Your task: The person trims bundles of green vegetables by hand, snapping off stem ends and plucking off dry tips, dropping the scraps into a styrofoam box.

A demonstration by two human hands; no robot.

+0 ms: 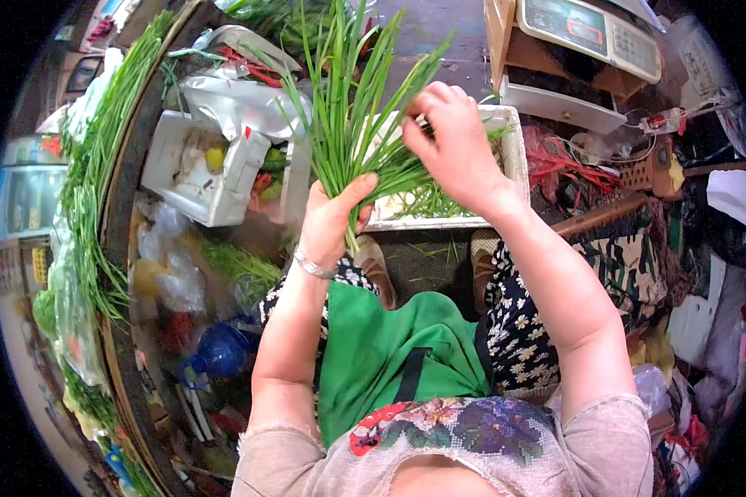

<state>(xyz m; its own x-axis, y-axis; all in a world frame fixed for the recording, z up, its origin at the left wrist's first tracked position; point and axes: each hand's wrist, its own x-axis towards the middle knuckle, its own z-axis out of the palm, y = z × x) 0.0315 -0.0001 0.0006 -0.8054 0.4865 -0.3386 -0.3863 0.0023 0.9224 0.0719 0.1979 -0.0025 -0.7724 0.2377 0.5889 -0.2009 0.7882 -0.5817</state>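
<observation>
A fanned bunch of long, flat green leaves, which look like garlic chives (pixel 340 124), stands upright in my left hand (pixel 331 219). My left fingers and thumb wrap round its lower stems, and the cut ends poke out below. To the right of the bunch, my right hand (pixel 456 145) is raised with curled fingers, thumb close to the fingertips, beside the outer leaves. What it pinches, if anything, is hidden. Beneath both hands lies a white foam box (pixel 518 157) with loose green leaves and pale scraps inside.
On the left, more long green bundles (pixel 99 182) lie along a curved dark counter edge (pixel 128 166). Near it are a smaller foam box (pixel 211 190), plastic bags and a blue bottle (pixel 224 352). A scale (pixel 584 33) sits on a wooden drawer unit at the upper right.
</observation>
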